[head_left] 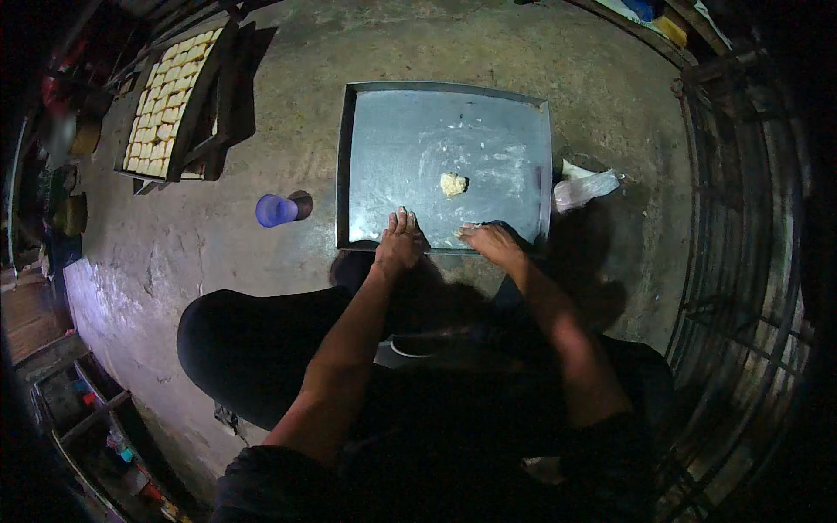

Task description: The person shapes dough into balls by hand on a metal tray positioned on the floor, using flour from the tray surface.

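Note:
A shallow metal tray (410,166) lies on the floor in front of me, its surface dusted with white flour. One small lump of pale dough (452,184) sits a little right of its middle. My left hand (400,242) rests at the tray's near edge, palm down, fingers stretched forward and holding nothing. Farther right along that edge, my right hand (493,243) lies low over the tray with its fingers pointing left. Bits of dough cling about its fingertips; its palm is hidden.
At the far left a tray of pale dough pieces (171,100) in rows leans on a dark stand. A blue-purple plastic cup (275,210) lies on the concrete floor. Right of the metal tray is a crumpled clear plastic bag (586,188). Dark metal racks (741,235) line the right side.

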Tool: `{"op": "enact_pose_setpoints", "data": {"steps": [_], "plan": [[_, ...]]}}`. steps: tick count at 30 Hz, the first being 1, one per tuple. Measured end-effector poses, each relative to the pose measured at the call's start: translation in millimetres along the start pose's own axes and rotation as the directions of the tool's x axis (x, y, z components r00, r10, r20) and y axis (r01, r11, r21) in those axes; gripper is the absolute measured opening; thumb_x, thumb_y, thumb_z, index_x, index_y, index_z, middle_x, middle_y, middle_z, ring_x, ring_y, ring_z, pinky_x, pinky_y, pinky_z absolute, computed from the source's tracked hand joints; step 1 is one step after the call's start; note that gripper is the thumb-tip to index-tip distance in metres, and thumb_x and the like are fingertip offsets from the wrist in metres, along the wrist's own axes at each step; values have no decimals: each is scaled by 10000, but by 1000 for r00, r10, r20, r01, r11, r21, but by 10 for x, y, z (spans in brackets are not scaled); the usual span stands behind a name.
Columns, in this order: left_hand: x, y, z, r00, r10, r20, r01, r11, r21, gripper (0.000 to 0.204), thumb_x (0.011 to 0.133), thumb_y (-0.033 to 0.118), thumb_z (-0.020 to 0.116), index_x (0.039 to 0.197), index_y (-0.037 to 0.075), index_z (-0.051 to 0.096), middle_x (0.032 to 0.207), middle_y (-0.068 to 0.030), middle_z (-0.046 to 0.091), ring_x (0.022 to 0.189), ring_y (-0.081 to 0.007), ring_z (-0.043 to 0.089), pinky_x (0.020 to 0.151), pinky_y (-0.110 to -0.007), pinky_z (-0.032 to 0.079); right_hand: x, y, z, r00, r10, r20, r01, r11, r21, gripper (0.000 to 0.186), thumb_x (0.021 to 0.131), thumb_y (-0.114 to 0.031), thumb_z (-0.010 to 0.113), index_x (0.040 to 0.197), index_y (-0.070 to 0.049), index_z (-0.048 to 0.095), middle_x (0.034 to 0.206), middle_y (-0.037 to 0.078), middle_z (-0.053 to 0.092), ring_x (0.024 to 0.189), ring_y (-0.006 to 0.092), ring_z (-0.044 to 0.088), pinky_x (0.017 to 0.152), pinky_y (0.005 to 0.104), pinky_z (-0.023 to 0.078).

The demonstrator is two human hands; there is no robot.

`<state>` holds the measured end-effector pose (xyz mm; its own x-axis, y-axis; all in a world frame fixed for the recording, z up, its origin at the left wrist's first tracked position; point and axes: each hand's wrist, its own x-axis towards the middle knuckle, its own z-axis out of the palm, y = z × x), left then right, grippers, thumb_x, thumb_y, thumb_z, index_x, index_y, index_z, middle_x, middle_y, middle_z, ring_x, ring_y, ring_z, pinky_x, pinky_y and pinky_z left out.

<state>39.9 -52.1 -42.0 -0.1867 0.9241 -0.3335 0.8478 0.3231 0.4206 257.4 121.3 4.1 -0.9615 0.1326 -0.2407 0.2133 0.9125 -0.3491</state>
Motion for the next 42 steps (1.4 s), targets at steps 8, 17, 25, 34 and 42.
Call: {"op": "enact_pose_setpoints", "data": {"steps": [8,17,25,34,42], "plan": [[104,106,-19,998,16,57,-18,999,30,744,907,344,536,1510,18,247,1574,-237,200,1445,-461,202,1101,-578,331,205,35,-320,880,380,-286,-264,891,370,279,898,-86,539,1147,-22,646,1207,141,640,1111,321,608,930,394,513],[39,205,-287,991,-96,97,103,992,-71,767,905,365,565,1504,3,252,1589,-230,165,1453,-456,183,1103,-594,314,568,-332,-328,898,371,-236,-377,926,21,955,886,-624,525,1531,-17,169,1599,201,164,1475,382,162,1182,542,130],[40,457,-450,956,-210,203,222,974,-41,830,896,399,593,1521,18,203,1597,-214,157,1469,-436,147,1133,-590,260,516,-126,-657,918,387,81,-396,901,180,833,840,-678,559,1451,-127,423,1579,158,240,1410,373,319,1133,609,189],[68,389,-424,977,-138,164,151,986,-72,857,859,401,630,1509,9,231,1585,-228,172,1463,-446,150,1120,-602,275,489,74,-524,793,560,-240,-482,818,315,603,921,-460,592,1380,-80,505,1441,179,466,1317,366,454,1087,501,337],[133,699,-700,944,-267,194,244,960,137,771,845,356,641,1477,42,330,1561,-180,272,1443,-361,242,1168,-554,179,352,-156,-293,888,456,-58,-454,890,40,938,789,-625,662,1512,-135,317,1598,103,242,1469,352,204,1151,623,130]]}}
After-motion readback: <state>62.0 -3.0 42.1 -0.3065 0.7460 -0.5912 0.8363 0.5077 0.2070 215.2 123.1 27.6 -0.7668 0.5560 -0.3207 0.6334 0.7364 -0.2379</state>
